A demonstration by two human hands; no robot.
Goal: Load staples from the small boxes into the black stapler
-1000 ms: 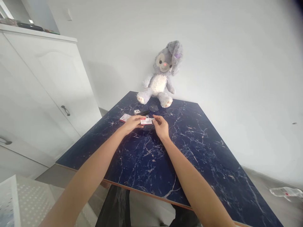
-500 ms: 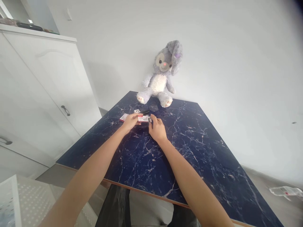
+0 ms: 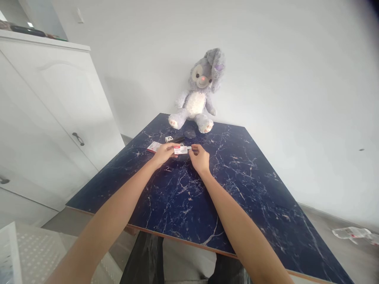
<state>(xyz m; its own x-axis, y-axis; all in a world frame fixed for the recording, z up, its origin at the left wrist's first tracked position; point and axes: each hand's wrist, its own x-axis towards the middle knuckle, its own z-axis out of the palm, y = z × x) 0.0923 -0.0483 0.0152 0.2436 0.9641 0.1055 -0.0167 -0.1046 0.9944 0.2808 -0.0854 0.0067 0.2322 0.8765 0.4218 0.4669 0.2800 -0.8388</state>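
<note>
Left hand [image 3: 162, 154] pinching small red-and-white box [image 3: 180, 150] by its left end, over far part of blue marbled table [image 3: 237, 201]! Right hand [image 3: 200, 159] up at box's right end, fingers bent beside pale tab [image 3: 189, 147] sticking out; cannot tell whether they grip it. 2nd red-and-white packet [image 3: 153, 146] just left of left hand, black object [image 3: 179, 139] just beyond. Far edge: grey plush toy [image 3: 196, 103] sitting, 2 feet forward.
</note>
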